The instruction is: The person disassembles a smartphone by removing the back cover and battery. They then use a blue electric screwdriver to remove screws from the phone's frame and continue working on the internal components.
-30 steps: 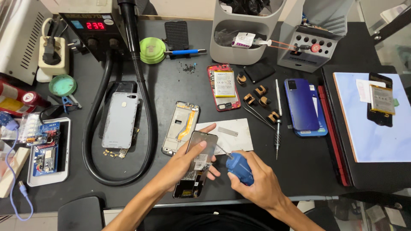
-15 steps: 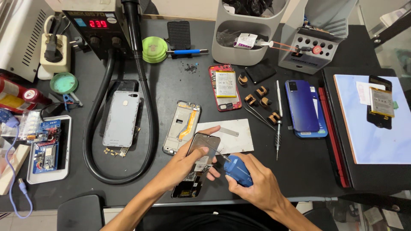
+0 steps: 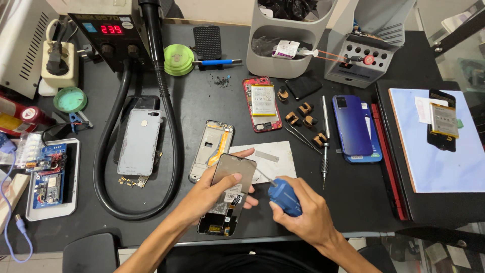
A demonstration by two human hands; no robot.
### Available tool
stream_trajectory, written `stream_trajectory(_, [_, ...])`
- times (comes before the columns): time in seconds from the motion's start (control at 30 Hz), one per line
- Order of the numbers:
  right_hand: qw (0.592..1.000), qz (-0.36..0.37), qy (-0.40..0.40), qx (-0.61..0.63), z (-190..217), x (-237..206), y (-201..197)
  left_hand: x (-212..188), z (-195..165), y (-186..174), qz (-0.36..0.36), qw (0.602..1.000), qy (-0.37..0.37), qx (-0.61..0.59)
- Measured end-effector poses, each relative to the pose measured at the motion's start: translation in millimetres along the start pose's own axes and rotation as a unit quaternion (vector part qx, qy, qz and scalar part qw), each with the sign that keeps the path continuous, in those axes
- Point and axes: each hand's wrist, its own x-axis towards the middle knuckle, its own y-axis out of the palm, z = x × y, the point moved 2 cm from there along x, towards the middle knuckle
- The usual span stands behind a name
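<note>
Head view: an opened phone (image 3: 226,202) lay at the near edge of the dark bench (image 3: 202,106), steadied by the left hand (image 3: 214,194), whose fingers were curled over a loose metal plate on it. A blue-handled screwdriver (image 3: 284,197) was clasped in the right hand (image 3: 305,215), its tip set at the phone's upper right edge. The step was judged to be screw work, with a steady, upright turn called for next.

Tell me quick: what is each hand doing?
Left hand: closed on the opened phone.
Right hand: closed on the blue screwdriver.
</note>
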Motion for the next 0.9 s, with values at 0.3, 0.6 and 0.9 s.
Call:
stream_trajectory(0.3, [0.998, -0.055, -0.023, 0.02, -4, -2, -4, -5, -6, -5, -0.029, 0.999, 0.021, 0.029])
stream_trajectory(0.6, [0.995, -0.054, -0.081, -0.031, -11, 1, -8, -3, 0, -15, -0.055, 0.995, -0.029, -0.084])
stream_trajectory(0.9, [0.986, -0.059, -0.123, -0.093, -20, 9, -24, 2, -2, -28, -0.042, 0.997, -0.014, -0.068])
